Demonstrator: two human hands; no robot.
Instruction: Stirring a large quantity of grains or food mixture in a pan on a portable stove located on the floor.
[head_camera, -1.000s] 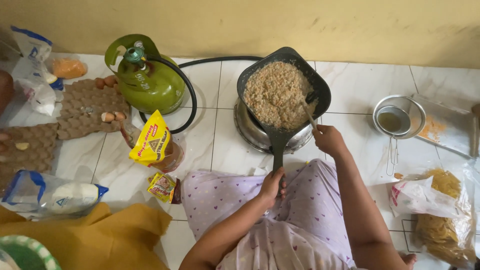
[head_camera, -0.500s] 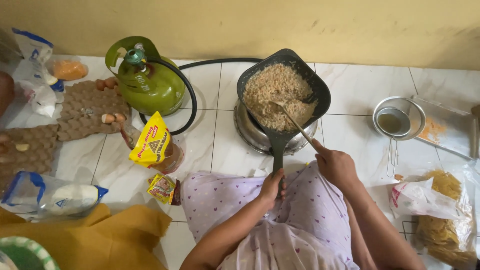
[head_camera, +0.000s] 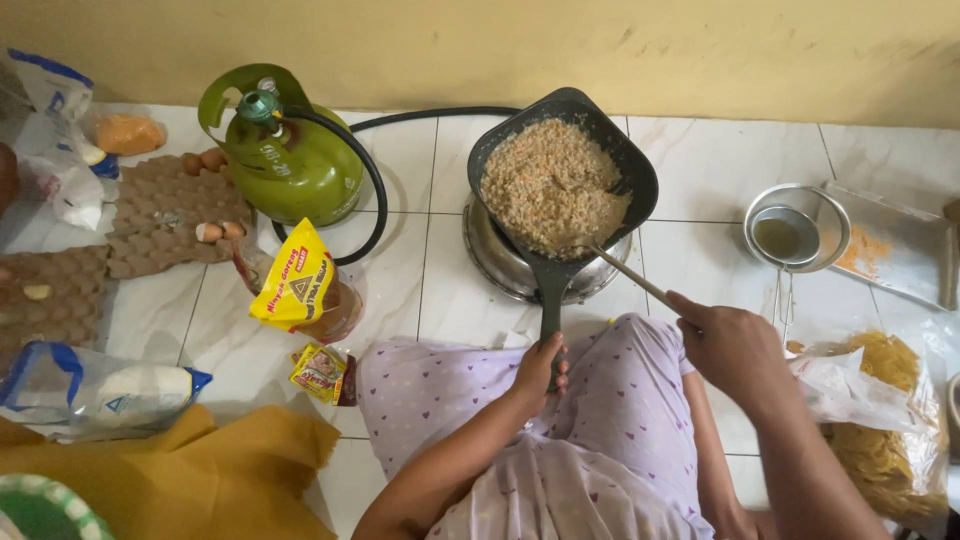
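A dark square pan (head_camera: 640, 175) full of brownish fried rice (head_camera: 548, 185) sits on a small steel stove (head_camera: 500, 265) on the tiled floor. My left hand (head_camera: 540, 368) grips the pan's handle (head_camera: 551, 300) just above my lap. My right hand (head_camera: 735, 345) holds a thin wooden utensil (head_camera: 635, 280) whose tip reaches the near edge of the rice.
A green gas cylinder (head_camera: 285, 155) with a black hose stands left of the stove. A yellow pouch (head_camera: 295, 285), small sachet (head_camera: 318, 372), egg trays (head_camera: 110, 235) and bags lie at left. A metal strainer (head_camera: 795, 230), tray (head_camera: 890, 245) and bag of yellow crackers (head_camera: 885, 420) lie at right.
My right hand has drawn back toward me and to the right, pulling the utensil's tip from the pan's right side to its near edge. The left hand stays on the handle.
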